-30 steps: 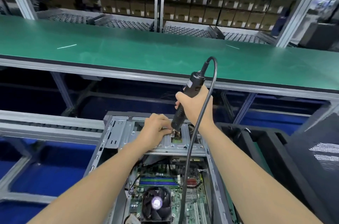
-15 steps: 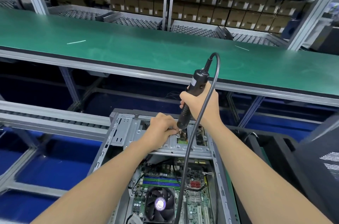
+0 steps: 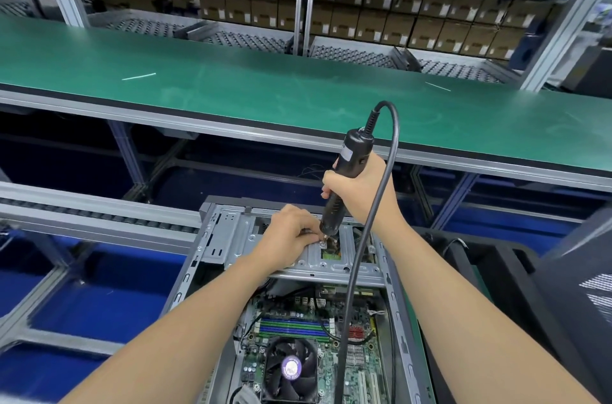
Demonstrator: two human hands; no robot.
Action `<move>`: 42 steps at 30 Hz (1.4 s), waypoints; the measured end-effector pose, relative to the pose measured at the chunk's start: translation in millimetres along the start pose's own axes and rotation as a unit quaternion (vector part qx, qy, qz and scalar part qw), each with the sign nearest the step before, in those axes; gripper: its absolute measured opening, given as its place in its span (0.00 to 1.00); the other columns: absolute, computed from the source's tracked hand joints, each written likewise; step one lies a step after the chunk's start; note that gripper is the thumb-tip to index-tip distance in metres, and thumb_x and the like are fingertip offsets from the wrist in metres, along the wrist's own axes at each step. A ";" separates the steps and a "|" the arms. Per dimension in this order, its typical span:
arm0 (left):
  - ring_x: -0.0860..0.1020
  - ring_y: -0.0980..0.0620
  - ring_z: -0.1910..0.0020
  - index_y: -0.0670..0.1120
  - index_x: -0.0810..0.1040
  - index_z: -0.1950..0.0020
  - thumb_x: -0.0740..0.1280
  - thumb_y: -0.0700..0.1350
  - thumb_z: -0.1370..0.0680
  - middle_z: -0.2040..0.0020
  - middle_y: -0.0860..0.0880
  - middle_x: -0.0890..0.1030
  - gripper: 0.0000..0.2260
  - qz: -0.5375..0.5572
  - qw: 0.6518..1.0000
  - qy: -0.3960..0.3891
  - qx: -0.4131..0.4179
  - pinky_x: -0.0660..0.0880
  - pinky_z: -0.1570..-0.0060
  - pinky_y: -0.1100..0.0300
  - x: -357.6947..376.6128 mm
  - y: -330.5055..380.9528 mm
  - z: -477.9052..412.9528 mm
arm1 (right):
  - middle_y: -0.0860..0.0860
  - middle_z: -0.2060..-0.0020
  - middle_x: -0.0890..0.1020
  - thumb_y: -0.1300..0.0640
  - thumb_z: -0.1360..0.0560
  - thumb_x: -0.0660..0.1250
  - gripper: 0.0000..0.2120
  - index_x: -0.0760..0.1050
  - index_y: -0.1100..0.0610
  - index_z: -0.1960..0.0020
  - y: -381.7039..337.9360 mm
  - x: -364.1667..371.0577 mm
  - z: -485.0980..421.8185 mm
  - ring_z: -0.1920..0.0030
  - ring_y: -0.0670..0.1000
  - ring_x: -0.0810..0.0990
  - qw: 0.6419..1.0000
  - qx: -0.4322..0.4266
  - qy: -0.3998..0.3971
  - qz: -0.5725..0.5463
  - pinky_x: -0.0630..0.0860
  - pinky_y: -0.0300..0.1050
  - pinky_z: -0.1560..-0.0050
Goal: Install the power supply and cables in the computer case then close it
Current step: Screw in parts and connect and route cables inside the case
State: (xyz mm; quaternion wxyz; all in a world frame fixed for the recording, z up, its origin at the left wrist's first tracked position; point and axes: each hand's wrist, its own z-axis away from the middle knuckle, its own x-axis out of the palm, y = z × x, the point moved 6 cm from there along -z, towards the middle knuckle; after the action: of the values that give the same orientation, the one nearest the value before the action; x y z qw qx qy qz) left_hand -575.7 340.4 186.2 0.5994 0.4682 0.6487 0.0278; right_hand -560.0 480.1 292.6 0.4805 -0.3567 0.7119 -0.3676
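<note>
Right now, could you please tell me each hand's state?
Right hand: grips the electric screwdriver.
Left hand: pinches at its tip, apparently the screw.

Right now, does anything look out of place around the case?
Nothing damaged or spilled. The screwdriver cord hangs down across the open case, over the board beside the fan, where it could snag.

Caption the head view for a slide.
Right hand sets an electric screwdriver on the open computer case, left hand pinching at the bit tip.
</note>
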 end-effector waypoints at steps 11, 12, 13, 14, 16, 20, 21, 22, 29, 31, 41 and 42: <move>0.71 0.54 0.47 0.54 0.81 0.57 0.72 0.42 0.22 0.56 0.61 0.79 0.07 -0.012 1.000 -0.007 -0.006 0.71 0.39 0.49 1.6 1.1 0.5 | 0.50 0.68 0.84 0.48 0.38 0.70 0.07 0.79 0.45 0.60 -5.3 -4.2 7.4 0.63 0.56 0.87 1.000 -0.017 0.018 -0.004 0.85 0.62 0.56; 0.71 0.54 0.46 0.54 0.82 0.57 0.72 0.43 0.22 0.54 0.61 0.80 0.07 -0.012 1.000 -0.007 -0.007 0.71 0.39 0.50 2.2 0.3 0.4 | 0.50 0.68 0.84 0.48 0.38 0.70 0.07 0.79 0.43 0.60 -6.4 -6.9 10.6 0.63 0.56 0.86 0.999 -0.017 0.029 -0.011 0.85 0.62 0.56; 0.71 0.54 0.44 0.53 0.84 0.54 0.72 0.44 0.22 0.52 0.60 0.82 0.04 -0.009 1.000 -0.007 -0.007 0.70 0.39 0.50 2.7 -0.6 0.4 | 0.50 0.68 0.84 0.47 0.38 0.70 0.07 0.79 0.43 0.59 -7.7 -10.3 14.0 0.62 0.55 0.86 0.999 -0.018 0.044 -0.014 0.85 0.62 0.56; 0.71 0.54 0.43 0.53 0.85 0.50 0.72 0.45 0.22 0.50 0.60 0.83 0.04 -0.008 1.000 -0.006 -0.008 0.70 0.39 0.51 3.1 -1.3 0.6 | 0.50 0.68 0.84 0.47 0.38 0.71 0.08 0.79 0.44 0.58 -9.4 -14.8 17.5 0.62 0.55 0.86 0.998 -0.023 0.061 -0.013 0.85 0.61 0.57; 0.72 0.54 0.42 0.55 0.86 0.47 0.73 0.50 0.23 0.49 0.59 0.83 0.06 -0.008 1.000 -0.010 -0.011 0.70 0.38 0.49 3.3 -1.8 1.3 | 0.50 0.67 0.83 0.49 0.37 0.72 0.09 0.78 0.48 0.58 -13.3 -25.4 24.2 0.62 0.55 0.85 0.995 -0.034 0.092 -0.007 0.85 0.61 0.59; 0.72 0.53 0.41 0.56 0.88 0.52 0.75 0.53 0.25 0.49 0.60 0.84 0.04 -0.013 1.000 -0.004 -0.028 0.70 0.37 0.45 4.0 -0.7 1.2 | 0.47 0.65 0.84 0.54 0.33 0.75 0.08 0.79 0.45 0.58 -16.6 -49.2 40.8 0.61 0.52 0.86 0.989 -0.041 0.139 -0.034 0.85 0.59 0.57; 0.73 0.54 0.41 0.55 0.88 0.55 0.76 0.53 0.25 0.50 0.60 0.84 0.03 -0.003 0.999 0.000 -0.039 0.71 0.37 0.46 2.9 0.4 0.7 | 0.46 0.65 0.84 0.55 0.32 0.75 0.08 0.79 0.44 0.58 -17.4 -55.5 46.1 0.61 0.50 0.86 0.987 -0.045 0.153 -0.036 0.85 0.57 0.57; 0.75 0.54 0.42 0.55 0.88 0.57 0.77 0.51 0.26 0.51 0.60 0.84 0.02 0.010 0.999 0.001 -0.053 0.72 0.38 0.47 1.9 0.9 -0.5 | 0.46 0.64 0.84 0.56 0.32 0.75 0.09 0.79 0.44 0.58 -18.8 -60.9 51.5 0.61 0.49 0.85 0.985 -0.051 0.164 -0.034 0.85 0.56 0.57; 0.81 0.53 0.49 0.55 0.86 0.62 0.77 0.46 0.27 0.56 0.59 0.86 0.05 0.036 0.981 0.004 -0.192 0.77 0.42 0.53 6.7 4.4 -6.4 | 0.50 0.64 0.83 0.60 0.31 0.77 0.09 0.78 0.51 0.60 -21.1 -98.8 81.4 0.59 0.52 0.84 0.971 -0.038 0.237 -0.023 0.84 0.56 0.52; 0.82 0.57 0.55 0.56 0.86 0.60 0.77 0.43 0.27 0.57 0.57 0.86 0.07 0.042 0.976 -0.006 -0.215 0.79 0.49 0.57 8.3 6.0 -10.1 | 0.51 0.64 0.81 0.62 0.30 0.77 0.09 0.76 0.59 0.59 -19.9 -115.0 89.8 0.61 0.52 0.81 0.965 -0.043 0.258 -0.017 0.83 0.51 0.55; 0.82 0.51 0.57 0.52 0.85 0.52 0.76 0.38 0.26 0.50 0.50 0.86 0.10 0.066 0.981 -0.053 -0.176 0.75 0.60 0.60 6.6 13.8 -6.4 | 0.55 0.58 0.87 0.57 0.31 0.76 0.08 0.80 0.57 0.54 16.7 -164.5 121.5 0.52 0.57 0.86 0.951 0.026 0.290 -0.102 0.83 0.58 0.45; 0.82 0.52 0.58 0.53 0.85 0.52 0.75 0.37 0.26 0.49 0.50 0.86 0.10 0.067 0.981 -0.046 -0.177 0.75 0.62 0.60 4.9 14.3 -2.9 | 0.57 0.57 0.87 0.57 0.31 0.75 0.09 0.80 0.58 0.54 16.0 -160.2 118.7 0.52 0.59 0.86 0.953 0.028 0.279 -0.113 0.82 0.60 0.45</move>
State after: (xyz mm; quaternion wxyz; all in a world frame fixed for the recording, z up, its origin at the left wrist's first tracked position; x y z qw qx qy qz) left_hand -569.1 353.1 191.9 0.6986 0.3978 0.5726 0.1606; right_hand -404.7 604.2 314.5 0.2278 -0.3045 0.7622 -0.5239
